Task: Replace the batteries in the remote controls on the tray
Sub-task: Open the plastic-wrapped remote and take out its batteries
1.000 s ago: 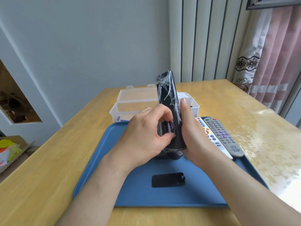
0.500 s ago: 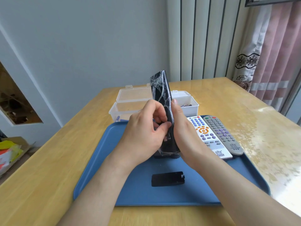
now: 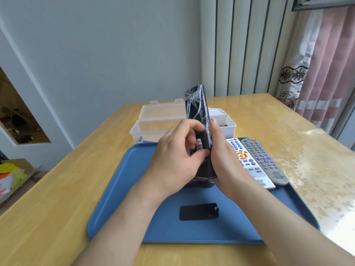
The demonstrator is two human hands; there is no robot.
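A black remote point(image 3: 196, 106) wrapped in clear film stands upright on the blue tray point(image 3: 134, 198). My right hand point(image 3: 223, 156) grips its right side. With thumb and fingers, my left hand point(image 3: 176, 158) pinches a battery point(image 3: 199, 147) at the remote's open back compartment. The black battery cover point(image 3: 198, 211) lies flat on the tray in front of my wrists. A white remote point(image 3: 247, 164) and a grey remote point(image 3: 264, 160) lie side by side on the tray's right part.
A clear plastic box point(image 3: 153, 125) with its lid open stands behind the tray, with small batteries in its compartments. The wooden table point(image 3: 57, 189) extends left and right of the tray. A curtain point(image 3: 326, 64) hangs at the right.
My left fingers have drawn a battery partly out of the compartment, so its silver end now shows. The remote tilted slightly and stays upright in my right hand.
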